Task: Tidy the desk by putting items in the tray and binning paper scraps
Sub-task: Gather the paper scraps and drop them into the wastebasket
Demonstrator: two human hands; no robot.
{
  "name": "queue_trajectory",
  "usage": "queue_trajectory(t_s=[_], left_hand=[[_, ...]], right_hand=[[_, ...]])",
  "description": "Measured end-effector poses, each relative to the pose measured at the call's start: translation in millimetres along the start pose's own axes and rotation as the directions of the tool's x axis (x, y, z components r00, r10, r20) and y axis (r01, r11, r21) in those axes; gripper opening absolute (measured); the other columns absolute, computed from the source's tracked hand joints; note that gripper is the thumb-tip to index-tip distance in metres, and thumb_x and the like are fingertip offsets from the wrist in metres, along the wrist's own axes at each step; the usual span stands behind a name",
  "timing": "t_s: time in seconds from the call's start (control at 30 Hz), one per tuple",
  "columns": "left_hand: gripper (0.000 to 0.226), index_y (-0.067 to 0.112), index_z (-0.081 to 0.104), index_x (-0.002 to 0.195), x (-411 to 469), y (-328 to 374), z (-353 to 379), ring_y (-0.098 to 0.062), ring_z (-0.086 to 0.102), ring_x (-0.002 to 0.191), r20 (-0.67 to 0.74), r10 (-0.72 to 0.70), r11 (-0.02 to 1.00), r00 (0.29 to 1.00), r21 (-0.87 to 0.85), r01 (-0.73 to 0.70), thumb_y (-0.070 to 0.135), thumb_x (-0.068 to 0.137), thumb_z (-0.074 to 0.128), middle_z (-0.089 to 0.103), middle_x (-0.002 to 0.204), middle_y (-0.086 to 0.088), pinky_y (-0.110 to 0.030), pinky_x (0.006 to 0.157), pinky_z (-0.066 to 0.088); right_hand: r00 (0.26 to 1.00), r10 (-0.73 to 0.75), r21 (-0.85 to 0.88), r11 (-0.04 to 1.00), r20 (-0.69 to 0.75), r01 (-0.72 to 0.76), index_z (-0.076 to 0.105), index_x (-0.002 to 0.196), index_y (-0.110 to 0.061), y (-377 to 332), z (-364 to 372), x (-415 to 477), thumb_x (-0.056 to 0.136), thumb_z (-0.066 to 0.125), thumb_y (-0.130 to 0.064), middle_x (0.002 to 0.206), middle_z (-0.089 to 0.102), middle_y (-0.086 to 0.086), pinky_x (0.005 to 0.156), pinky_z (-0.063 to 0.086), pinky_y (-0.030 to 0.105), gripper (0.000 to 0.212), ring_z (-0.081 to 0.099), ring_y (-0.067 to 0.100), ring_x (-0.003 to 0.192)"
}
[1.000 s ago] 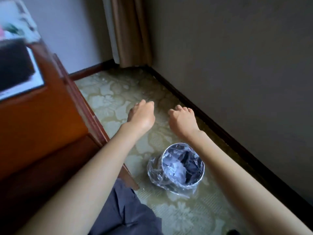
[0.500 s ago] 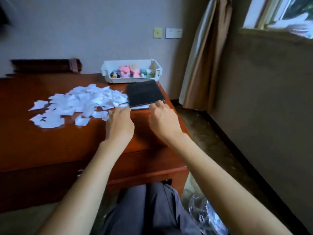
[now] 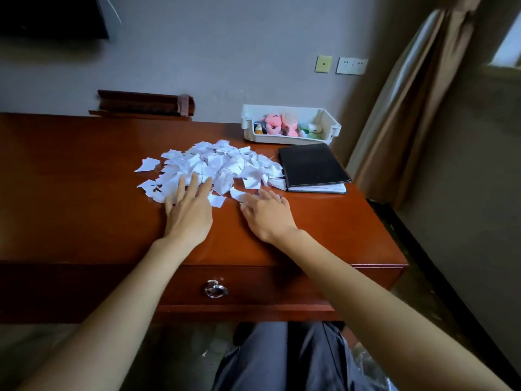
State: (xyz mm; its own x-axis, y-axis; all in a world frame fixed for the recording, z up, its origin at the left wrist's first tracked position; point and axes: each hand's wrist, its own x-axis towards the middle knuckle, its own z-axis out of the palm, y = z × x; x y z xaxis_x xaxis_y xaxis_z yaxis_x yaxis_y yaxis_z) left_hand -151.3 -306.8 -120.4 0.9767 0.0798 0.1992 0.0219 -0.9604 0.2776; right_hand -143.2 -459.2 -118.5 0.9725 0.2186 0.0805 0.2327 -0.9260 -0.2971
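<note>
A red-brown wooden table (image 3: 70, 193) is set against a grey wall (image 3: 225, 52). One drawer (image 3: 267, 286) with a shiny ring handle (image 3: 215, 289) is seen at its front. A dark wooden piece (image 3: 146, 104) is seen behind the table, by the wall. Two small plates are fixed on the wall, a yellow one (image 3: 323, 64) and a white one (image 3: 351, 65). A dark screen (image 3: 50, 15) is hung at the top left. A brown curtain (image 3: 408, 108) is hung in the corner beside a bright window (image 3: 507, 46). The floor (image 3: 423, 306) is edged by a dark strip (image 3: 456, 300). The room is dimly lit.

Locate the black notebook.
Head view: the black notebook lies at the right of the desk, in front of the white tray, paper scraps at its left.
</note>
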Motion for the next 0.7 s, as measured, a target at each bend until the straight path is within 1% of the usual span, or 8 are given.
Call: queue_trajectory(t_s=[0.13,0.2,0.3,0.37,0.43,0.5,0.57,0.7], left_hand=[[0.052,0.027,0.006,0.151,6.6,1.4,2.8,-0.017,-0.010,0.148,0.134,0.112,0.994,0.985,-0.006,-0.113,0.020,0.102,0.022,-0.005,0.160,0.003,-0.047,0.119,0.003],[0.048,0.024,0.013,0.151,8.6,2.2,3.7,-0.014,-0.001,0.148,0.186,0.128,0.992,0.974,-0.023,-0.126,0.023,0.103,0.019,0.004,0.160,0.003,-0.045,0.120,0.001],[0.044,0.016,0.037,0.143,2.9,4.8,2.9,-0.019,0.030,0.140,0.105,0.146,0.989,0.984,-0.053,-0.141,0.022,0.101,0.026,0.034,0.152,-0.002,-0.040,0.116,0.019],[0.038,0.012,0.051,0.133,-5.9,4.1,0.4,-0.025,0.048,0.123,0.007,0.147,0.987,0.989,-0.065,-0.147,0.019,0.099,0.033,0.050,0.137,-0.006,-0.037,0.105,0.035],[0.032,0.008,0.060,0.118,-13.3,4.5,0.2,-0.028,0.053,0.109,-0.072,0.148,0.986,0.986,-0.064,-0.153,0.016,0.097,0.036,0.057,0.121,-0.010,-0.037,0.094,0.040],[0.029,0.005,0.063,0.108,-17.0,3.2,0.5,-0.029,0.052,0.106,-0.157,0.119,0.991,0.980,-0.040,-0.127,0.016,0.096,0.039,0.057,0.113,-0.012,-0.038,0.094,0.039],[0.031,0.006,0.059,0.114,-18.4,2.5,-0.7,-0.029,0.045,0.116,-0.206,0.047,0.999,0.977,-0.005,-0.049,0.022,0.095,0.042,0.052,0.120,-0.013,-0.041,0.101,0.035],[0.058,0.021,0.028,0.144,-15.7,5.6,1.0,-0.033,0.009,0.144,-0.036,-0.076,0.997,0.996,0.028,0.077,0.047,0.094,0.039,0.019,0.154,-0.014,-0.050,0.114,0.020]], right_hand=[[0.995,-0.048,-0.005,0.999,-0.092,0.048,0.057,0.123,-0.021,9.0,-2.3,-13.1,0.097,0.038,-0.032,0.128,0.053,0.009,0.108,0.029,0.042,0.034,0.046,0.030,0.123],[0.984,-0.051,-0.003,0.999,-0.170,0.051,0.059,0.117,-0.014,13.2,-3.7,-15.6,0.094,0.041,-0.029,0.128,0.052,0.010,0.107,0.031,0.038,0.032,0.047,0.030,0.122],[0.981,-0.057,0.012,0.998,-0.185,0.060,0.047,0.128,-0.012,13.9,-5.1,-12.9,0.092,0.045,-0.029,0.143,0.036,0.013,0.112,0.025,0.039,0.040,0.031,0.030,0.135],[0.992,-0.093,0.004,0.996,-0.087,0.093,0.030,0.143,-0.017,8.6,-3.9,-3.2,0.094,0.042,-0.035,0.157,0.015,0.010,0.117,0.014,0.042,0.053,0.012,0.029,0.145],[0.996,-0.091,-0.015,0.996,-0.005,0.091,0.018,0.148,-0.021,7.0,-2.8,7.2,0.097,0.036,-0.040,0.160,0.003,0.006,0.119,0.006,0.042,0.058,0.001,0.025,0.148],[0.996,-0.084,-0.004,0.996,0.038,0.085,0.021,0.148,-0.019,5.6,-2.2,16.9,0.098,0.032,-0.041,0.160,0.007,0.006,0.119,0.003,0.041,0.055,0.003,0.022,0.148],[0.995,-0.090,0.016,0.996,0.044,0.089,0.033,0.143,-0.016,5.4,-1.4,20.0,0.098,0.033,-0.040,0.155,0.026,0.008,0.119,0.006,0.040,0.051,0.017,0.022,0.145],[0.985,-0.167,0.029,0.985,-0.050,0.168,0.049,0.128,-0.013,11.4,-2.6,8.7,0.094,0.044,-0.034,0.131,0.052,0.008,0.114,0.023,0.040,0.040,0.043,0.027,0.126]])
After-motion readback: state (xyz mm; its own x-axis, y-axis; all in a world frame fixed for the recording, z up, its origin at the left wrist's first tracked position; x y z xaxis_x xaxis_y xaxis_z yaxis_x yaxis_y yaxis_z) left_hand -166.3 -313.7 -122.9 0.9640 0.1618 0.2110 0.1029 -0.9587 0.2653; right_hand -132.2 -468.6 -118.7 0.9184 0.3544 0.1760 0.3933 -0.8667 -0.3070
